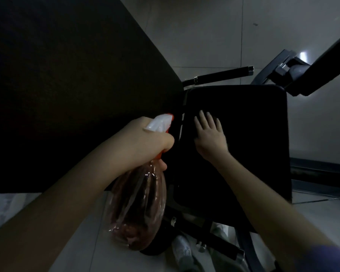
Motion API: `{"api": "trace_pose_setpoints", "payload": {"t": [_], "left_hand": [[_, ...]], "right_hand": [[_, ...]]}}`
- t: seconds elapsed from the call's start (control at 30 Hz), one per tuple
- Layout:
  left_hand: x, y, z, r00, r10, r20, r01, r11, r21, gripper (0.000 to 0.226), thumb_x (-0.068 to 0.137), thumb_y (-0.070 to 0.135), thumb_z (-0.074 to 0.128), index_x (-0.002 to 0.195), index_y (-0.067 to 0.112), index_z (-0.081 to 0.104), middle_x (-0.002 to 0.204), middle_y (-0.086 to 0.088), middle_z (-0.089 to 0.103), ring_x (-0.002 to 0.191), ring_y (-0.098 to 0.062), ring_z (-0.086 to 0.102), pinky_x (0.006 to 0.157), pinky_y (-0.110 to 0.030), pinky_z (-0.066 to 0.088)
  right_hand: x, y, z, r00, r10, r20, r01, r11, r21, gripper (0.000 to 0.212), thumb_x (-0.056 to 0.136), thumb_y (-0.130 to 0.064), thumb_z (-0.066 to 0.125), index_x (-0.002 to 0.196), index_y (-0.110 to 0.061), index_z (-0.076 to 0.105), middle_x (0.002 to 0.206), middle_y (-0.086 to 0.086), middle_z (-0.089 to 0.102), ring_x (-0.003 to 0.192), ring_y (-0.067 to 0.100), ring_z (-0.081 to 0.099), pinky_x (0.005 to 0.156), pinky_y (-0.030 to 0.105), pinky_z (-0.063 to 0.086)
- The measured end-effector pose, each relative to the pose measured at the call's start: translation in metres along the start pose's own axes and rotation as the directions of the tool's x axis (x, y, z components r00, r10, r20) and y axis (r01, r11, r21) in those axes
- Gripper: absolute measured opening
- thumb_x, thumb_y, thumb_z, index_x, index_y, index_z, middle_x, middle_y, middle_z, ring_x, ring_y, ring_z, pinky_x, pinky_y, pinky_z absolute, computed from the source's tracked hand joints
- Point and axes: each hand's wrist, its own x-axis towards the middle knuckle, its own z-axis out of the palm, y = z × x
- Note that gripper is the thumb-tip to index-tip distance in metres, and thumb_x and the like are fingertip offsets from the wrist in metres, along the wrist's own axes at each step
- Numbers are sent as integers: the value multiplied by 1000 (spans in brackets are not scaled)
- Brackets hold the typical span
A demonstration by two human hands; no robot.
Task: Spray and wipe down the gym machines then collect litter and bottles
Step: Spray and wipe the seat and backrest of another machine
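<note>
Black padding covers the gym seat [253, 134], and the right hand [210, 134] lies flat on its left part, fingers straight and spread, gripping nothing. The left hand [145, 138] is curled tight round the top of a see-through pink spray bottle [137, 209], just left of the seat.

Left hand [145, 138] curled tight; right hand [211, 135] flat, fingers [203, 119] straight.
</note>
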Motion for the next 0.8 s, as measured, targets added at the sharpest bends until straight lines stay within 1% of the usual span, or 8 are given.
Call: {"api": "trace_pose_setpoints", "payload": {"t": [0.07, 0.13, 0.23, 0.33, 0.47, 0.57, 0.67, 0.8], "left_hand": [[-4, -6, 5, 999, 47, -4, -46, 997, 61, 22, 85, 14, 56, 107, 17, 55, 98, -7, 65, 65, -18, 73, 74, -42, 58], [-9, -9, 10, 996, 86, 17, -87, 989, 118, 20, 86, 14, 54, 106, 16, 53, 93, -1, 59, 61, -16, 72, 62, -31, 52], [-15, -14, 14, 993, 110, 33, -114, 973, 198, 12, 87, 14, 52, 92, 24, 58, 92, -10, 64, 63, -18, 71, 65, -39, 58], [-21, -23, 20, 991, 130, -30, -117, 954, 277, 14, 87, 19, 54, 95, 9, 59, 99, -13, 68, 72, -18, 71, 77, -44, 58], [-23, -31, 27, 968, 222, -121, -167, 921, 351, 14, 87, 19, 56, 76, 12, 51, 79, -10, 60, 73, -27, 62, 65, -36, 51], [-25, -32, 27, 956, 269, -121, -204, 900, 386, 17, 88, 18, 55, 73, 15, 48, 71, -6, 53, 66, -23, 56, 59, -31, 44], [-28, -35, 24, 959, 272, -82, -219, 892, 394, 17, 88, 16, 56, 73, 14, 48, 66, -1, 49, 59, -16, 49, 55, -26, 40], [-32, -44, 28, 955, 290, -67, -230, 861, 454, 13, 87, 17, 57, 77, 15, 50, 67, 1, 52, 57, -13, 51, 52, -22, 40]], "right_hand": [[-7, -25, 9, 1000, -26, 3, 26, 999, 22, 61, 97, -39, 33, 151, -18, 13, 159, 5, 0, 146, 23, -3, 117, 41, -2], [-42, -28, 24, 980, -199, 24, 200, 979, -27, 58, 97, -40, 34, 150, -19, 21, 159, 4, 10, 146, 22, 5, 117, 40, -1], [-74, 4, 30, 948, -318, -22, 313, 941, -126, 60, 91, -44, 39, 145, -18, 36, 151, 4, 34, 142, 23, 26, 116, 43, 9], [-52, 9, 23, 961, -276, -5, 265, 929, -258, 64, 92, -50, 41, 148, -20, 30, 156, 3, 22, 145, 24, 14, 117, 48, 7], [-30, -30, 22, 999, -40, -10, 38, 995, -97, 66, 97, -50, 30, 151, -20, 8, 159, 4, -3, 146, 23, -7, 117, 44, -4], [-69, -31, 33, 976, -212, 43, 216, 969, -119, 62, 98, -48, 32, 151, -21, 15, 159, 3, 2, 146, 20, -4, 117, 41, -5], [-100, 1, 34, 930, -363, 48, 366, 917, -160, 56, 93, -44, 43, 143, -21, 39, 154, 3, 27, 143, 21, 18, 116, 44, 8], [-72, -5, 31, 968, -252, -14, 243, 944, -222, 60, 95, -44, 42, 149, -21, 26, 158, 1, 14, 146, 21, 9, 116, 45, -1]]}}
